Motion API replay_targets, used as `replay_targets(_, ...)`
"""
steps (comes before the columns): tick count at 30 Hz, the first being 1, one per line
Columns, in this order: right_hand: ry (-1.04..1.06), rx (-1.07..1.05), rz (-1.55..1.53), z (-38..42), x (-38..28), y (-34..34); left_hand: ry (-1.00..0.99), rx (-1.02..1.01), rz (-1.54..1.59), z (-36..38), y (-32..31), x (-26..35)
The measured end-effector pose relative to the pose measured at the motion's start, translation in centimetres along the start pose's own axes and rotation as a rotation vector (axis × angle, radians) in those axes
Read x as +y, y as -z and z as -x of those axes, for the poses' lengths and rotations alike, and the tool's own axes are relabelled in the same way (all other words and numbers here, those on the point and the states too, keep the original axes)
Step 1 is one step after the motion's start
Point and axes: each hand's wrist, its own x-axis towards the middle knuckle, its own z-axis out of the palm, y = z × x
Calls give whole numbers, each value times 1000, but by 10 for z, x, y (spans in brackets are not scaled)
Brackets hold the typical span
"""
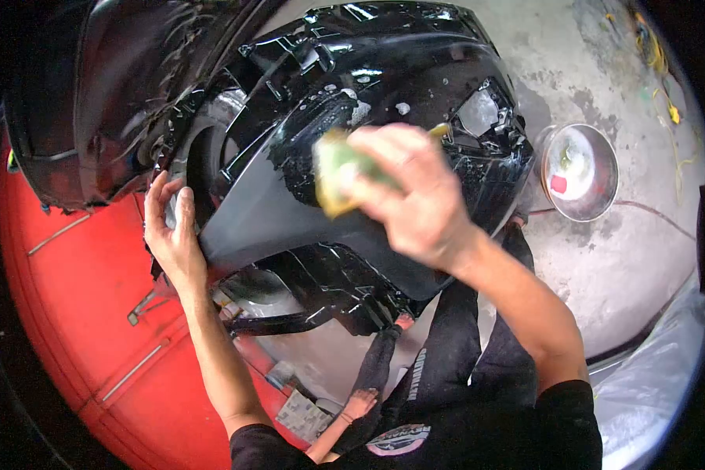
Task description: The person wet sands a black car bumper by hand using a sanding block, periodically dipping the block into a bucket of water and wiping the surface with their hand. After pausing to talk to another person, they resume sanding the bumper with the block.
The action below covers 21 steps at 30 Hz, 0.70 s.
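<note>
A large glossy black car bumper point(247, 223) lies in front of me, with wet suds and water drops on its upper surface. My right hand point(415, 184), smeared by motion, is closed around a green and yellow sponge point(338, 174) over the middle of the bumper. Part of the sponge is hidden by the fingers. At the bumper's left end my left hand point(174, 235) rests against the edge, its fingers stretched out and slightly apart. Dull grey-black surface shows between the two hands, and a dark wet patch lies beside the sponge.
A metal bowl point(615, 176) with whitish liquid and a red piece stands on the concrete floor point(580, 290) at right. Red panels point(78, 266) and another dark car part point(113, 94) are at left. Another person's hand point(360, 403) shows below. Plastic sheeting point(650, 392) lies lower right.
</note>
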Motion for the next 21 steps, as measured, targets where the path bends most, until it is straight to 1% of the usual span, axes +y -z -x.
replay_targets(2,-7,-14,-61,0,-7,2,-15,1,5,0,0,-3)
replay_targets(4,65,-39,58,4,18,13,-31,-10,7,-3,2,-9)
replay_targets(5,39,-21,115,13,36,19,-16,-11,2,-1,2,-4)
replay_targets(6,5,7,127,23,39,17,-3,-8,0,-1,1,-1)
replay_targets(8,1,18,54,18,10,4,9,-12,2,0,1,2)
replay_targets(10,15,-56,-79,10,-13,0,7,-10,-3,0,1,5)
replay_targets(12,90,-74,1,11,6,12,-23,-21,-18,-2,2,1)
replay_targets(14,26,-16,116,25,35,21,-23,-18,-17,-2,2,-2)
replay_targets(16,-2,8,110,23,12,10,-18,-6,-4,-1,3,1)
replay_targets(17,-7,-52,14,20,-6,2,-14,-5,6,0,1,3)
replay_targets(18,35,-6,-84,15,-21,-9,-16,-13,7,-1,0,2)
replay_targets(20,102,-74,-40,12,-6,0,-10,-26,31,-2,2,-3)
replay_targets(21,74,-65,40,15,8,7,-10,-21,30,-2,3,-1)
